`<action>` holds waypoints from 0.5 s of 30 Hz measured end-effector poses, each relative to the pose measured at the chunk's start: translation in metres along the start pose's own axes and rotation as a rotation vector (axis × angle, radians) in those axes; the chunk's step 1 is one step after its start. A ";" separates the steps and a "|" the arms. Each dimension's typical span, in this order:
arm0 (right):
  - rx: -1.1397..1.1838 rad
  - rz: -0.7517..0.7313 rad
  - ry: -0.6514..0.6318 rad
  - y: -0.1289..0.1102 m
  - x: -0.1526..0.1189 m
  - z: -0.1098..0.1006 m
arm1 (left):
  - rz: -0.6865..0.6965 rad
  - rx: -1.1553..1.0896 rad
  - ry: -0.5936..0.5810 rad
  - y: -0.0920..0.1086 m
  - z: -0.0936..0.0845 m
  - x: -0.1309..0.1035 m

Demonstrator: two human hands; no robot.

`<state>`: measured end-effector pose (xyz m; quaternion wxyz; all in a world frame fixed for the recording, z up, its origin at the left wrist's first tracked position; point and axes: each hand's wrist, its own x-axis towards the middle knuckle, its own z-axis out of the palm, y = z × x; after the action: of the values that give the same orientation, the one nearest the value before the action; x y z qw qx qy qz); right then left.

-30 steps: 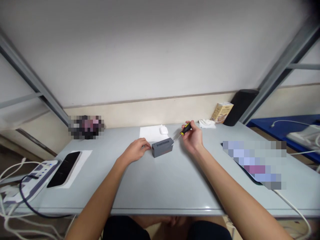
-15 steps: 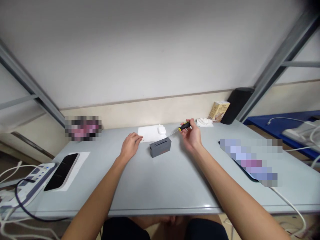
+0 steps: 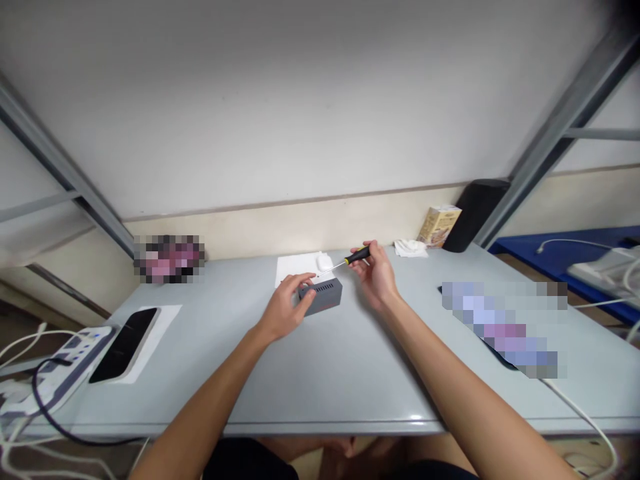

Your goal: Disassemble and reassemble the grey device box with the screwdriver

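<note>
My left hand (image 3: 287,308) is at the left end of a small dark grey box (image 3: 325,299) with a row of slots along its top. The thumb lies across the near side and the fingers reach over the far side, gripping it. In my right hand (image 3: 376,275) is a screwdriver (image 3: 358,255) with a black and yellow handle, its shaft pointing left and down. The screwdriver's tip, with a tiny dark spot at it, is close to my left fingertips, just above and behind the box.
Behind the box lie a white sheet of paper (image 3: 290,264) and a white rounded case (image 3: 325,262). A phone (image 3: 125,345) and a power strip (image 3: 65,363) are at left. Crumpled tissue (image 3: 410,248), a yellow carton (image 3: 440,225) and a black cylinder (image 3: 475,213) stand at back right.
My left hand has moved right from the paper's edge onto the grey box. The screwdriver has shifted left, bringing its tip over the box's far side near my left fingers.
</note>
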<state>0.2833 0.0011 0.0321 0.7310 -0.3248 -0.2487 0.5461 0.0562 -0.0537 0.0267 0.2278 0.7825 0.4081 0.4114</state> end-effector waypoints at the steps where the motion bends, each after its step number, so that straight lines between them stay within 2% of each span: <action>1: -0.011 0.014 -0.029 0.001 -0.003 0.002 | -0.052 -0.042 0.036 -0.002 -0.001 0.001; 4: -0.038 0.045 -0.105 0.004 -0.011 0.009 | -0.167 -0.106 0.119 -0.007 -0.005 0.006; 8: -0.059 0.055 -0.165 0.008 -0.018 0.013 | -0.203 -0.103 0.121 -0.015 -0.009 0.012; 12: -0.046 0.064 -0.168 0.011 -0.018 0.012 | -0.253 -0.084 0.155 -0.030 -0.015 0.014; 15: -0.030 0.084 -0.128 0.012 -0.016 0.010 | -0.207 0.074 0.221 -0.043 -0.022 0.016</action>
<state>0.2635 -0.0093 0.0296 0.6852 -0.3102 -0.2892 0.5921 0.0236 -0.0159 0.0160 0.1936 0.6941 0.5241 0.4539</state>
